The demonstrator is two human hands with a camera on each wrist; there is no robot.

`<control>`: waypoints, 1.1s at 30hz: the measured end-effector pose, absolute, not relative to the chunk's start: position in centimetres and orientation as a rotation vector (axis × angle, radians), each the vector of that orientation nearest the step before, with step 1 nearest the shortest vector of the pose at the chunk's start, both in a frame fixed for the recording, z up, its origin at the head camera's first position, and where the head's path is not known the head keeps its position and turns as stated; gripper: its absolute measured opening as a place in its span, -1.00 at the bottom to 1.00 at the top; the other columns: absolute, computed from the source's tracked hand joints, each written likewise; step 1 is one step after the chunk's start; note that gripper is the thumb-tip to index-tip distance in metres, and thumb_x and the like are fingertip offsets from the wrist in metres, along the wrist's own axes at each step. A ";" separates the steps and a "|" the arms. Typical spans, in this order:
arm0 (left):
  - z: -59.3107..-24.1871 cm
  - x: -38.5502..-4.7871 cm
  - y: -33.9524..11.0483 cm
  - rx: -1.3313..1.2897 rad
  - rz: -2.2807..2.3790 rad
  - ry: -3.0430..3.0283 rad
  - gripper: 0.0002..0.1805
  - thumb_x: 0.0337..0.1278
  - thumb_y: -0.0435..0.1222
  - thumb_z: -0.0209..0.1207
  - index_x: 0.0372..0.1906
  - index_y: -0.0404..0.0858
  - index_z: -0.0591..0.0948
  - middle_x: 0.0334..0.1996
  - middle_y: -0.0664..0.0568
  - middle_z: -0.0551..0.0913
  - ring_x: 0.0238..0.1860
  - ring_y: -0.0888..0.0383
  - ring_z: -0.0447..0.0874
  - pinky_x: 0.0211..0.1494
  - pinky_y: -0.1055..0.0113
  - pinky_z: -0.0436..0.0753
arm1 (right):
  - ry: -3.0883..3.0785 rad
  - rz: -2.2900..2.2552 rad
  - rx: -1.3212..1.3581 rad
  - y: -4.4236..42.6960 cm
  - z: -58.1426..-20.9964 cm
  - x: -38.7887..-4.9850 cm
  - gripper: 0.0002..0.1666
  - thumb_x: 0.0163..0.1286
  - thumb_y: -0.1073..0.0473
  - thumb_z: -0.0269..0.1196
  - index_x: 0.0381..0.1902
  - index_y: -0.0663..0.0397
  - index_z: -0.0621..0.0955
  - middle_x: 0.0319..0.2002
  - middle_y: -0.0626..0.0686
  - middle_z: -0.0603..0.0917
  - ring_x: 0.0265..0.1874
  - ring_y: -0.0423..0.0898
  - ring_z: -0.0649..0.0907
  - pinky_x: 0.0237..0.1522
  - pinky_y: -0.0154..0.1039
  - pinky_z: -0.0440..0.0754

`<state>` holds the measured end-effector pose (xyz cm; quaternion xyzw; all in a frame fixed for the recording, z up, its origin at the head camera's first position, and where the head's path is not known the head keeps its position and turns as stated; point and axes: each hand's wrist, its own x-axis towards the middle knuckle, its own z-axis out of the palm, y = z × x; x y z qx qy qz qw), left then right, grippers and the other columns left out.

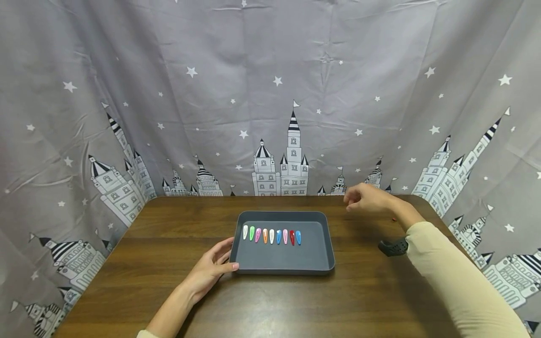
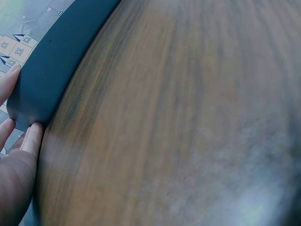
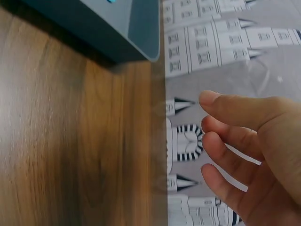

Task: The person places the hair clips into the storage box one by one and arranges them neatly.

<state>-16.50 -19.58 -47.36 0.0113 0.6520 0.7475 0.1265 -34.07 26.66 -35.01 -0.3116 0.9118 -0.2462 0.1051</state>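
Note:
A dark grey tray [image 1: 285, 262] lies on the table. In it stands a side-by-side row of several snap hair clips [image 1: 272, 236] in white, green, pink, orange, blue and red. My left hand [image 1: 210, 265] holds the tray's near left corner, thumb at the rim and fingers against the outer wall; the left wrist view has the tray wall [image 2: 61, 61] between them. Above the table's far right part, my right hand [image 1: 367, 197] hovers apart from the tray. Its fingers [image 3: 225, 155] and thumb are loosely bent with nothing between them.
A black object with small holes [image 1: 394, 247] lies on the right of the brown wooden table [image 1: 169, 234], partly behind the right sleeve. A tiny red thing [image 1: 394, 219] is near the right forearm. A grey curtain [image 1: 211, 94] with castles and stars hangs behind the table.

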 end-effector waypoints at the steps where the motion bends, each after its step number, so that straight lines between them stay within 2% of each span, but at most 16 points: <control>1: -47.4 -16.5 -19.6 0.033 2.178 1.899 -0.10 0.19 -0.56 0.34 0.58 -0.34 0.18 0.60 -0.21 0.11 0.58 -0.17 0.06 0.31 0.29 0.44 | 2.699 -0.725 -0.894 27.0 -35.0 -34.0 -0.84 0.32 0.27 0.41 -0.15 0.14 0.71 -0.37 -0.08 0.68 -0.32 -0.10 0.62 -0.17 -0.08 0.56; 8: -47.4 -16.5 -19.6 0.033 2.171 1.906 -0.11 0.20 -0.55 0.34 0.58 -0.33 0.18 0.60 -0.21 0.11 0.58 -0.16 0.06 0.32 0.29 0.44 | 2.774 -0.764 -0.780 30.1 -35.4 -34.3 -0.87 0.35 0.29 0.40 -0.16 0.14 0.71 -0.29 -0.04 0.73 -0.23 -0.04 0.67 -0.09 -0.01 0.58; 14: -47.4 -16.5 -19.6 0.030 2.173 1.905 -0.11 0.19 -0.55 0.34 0.58 -0.33 0.18 0.60 -0.21 0.11 0.58 -0.16 0.06 0.31 0.30 0.44 | 2.764 -0.822 -0.759 32.6 -36.6 -34.5 -0.88 0.37 0.38 0.33 -0.14 0.28 0.68 -0.22 0.11 0.76 -0.17 0.10 0.71 -0.05 0.04 0.62; 18: -47.4 -16.4 -19.6 0.032 2.178 1.901 -0.10 0.19 -0.55 0.34 0.58 -0.34 0.18 0.60 -0.21 0.11 0.58 -0.16 0.06 0.30 0.31 0.45 | 2.792 -0.810 -0.714 34.3 -37.5 -34.5 -0.86 0.40 0.41 0.27 -0.12 0.35 0.67 -0.24 0.11 0.74 -0.18 0.12 0.70 -0.12 -0.04 0.61; 24: -47.5 -16.5 -19.6 0.038 2.177 1.899 -0.10 0.20 -0.53 0.35 0.59 -0.33 0.18 0.60 -0.21 0.10 0.58 -0.16 0.06 0.33 0.28 0.43 | 2.810 -0.859 -0.585 37.1 -39.3 -34.4 -0.78 0.39 0.46 0.17 -0.05 0.50 0.62 -0.19 0.31 0.72 -0.29 0.12 0.73 -0.27 -0.08 0.69; 27: -47.5 -16.4 -19.7 0.040 2.176 1.900 -0.10 0.20 -0.53 0.35 0.59 -0.33 0.17 0.60 -0.21 0.09 0.58 -0.16 0.04 0.35 0.25 0.41 | 2.874 -0.807 -0.554 38.3 -40.2 -34.2 -0.74 0.33 0.46 0.18 -0.04 0.47 0.64 -0.16 0.32 0.73 -0.26 0.16 0.74 -0.21 -0.01 0.67; 33: -47.3 -16.4 -19.7 0.040 2.172 1.900 -0.10 0.20 -0.53 0.34 0.59 -0.34 0.17 0.61 -0.21 0.08 0.58 -0.16 0.04 0.35 0.27 0.40 | 2.945 -0.691 -0.585 40.2 -42.3 -33.9 -0.69 0.27 0.45 0.23 -0.01 0.41 0.66 -0.08 0.36 0.72 -0.04 0.41 0.66 -0.02 0.32 0.54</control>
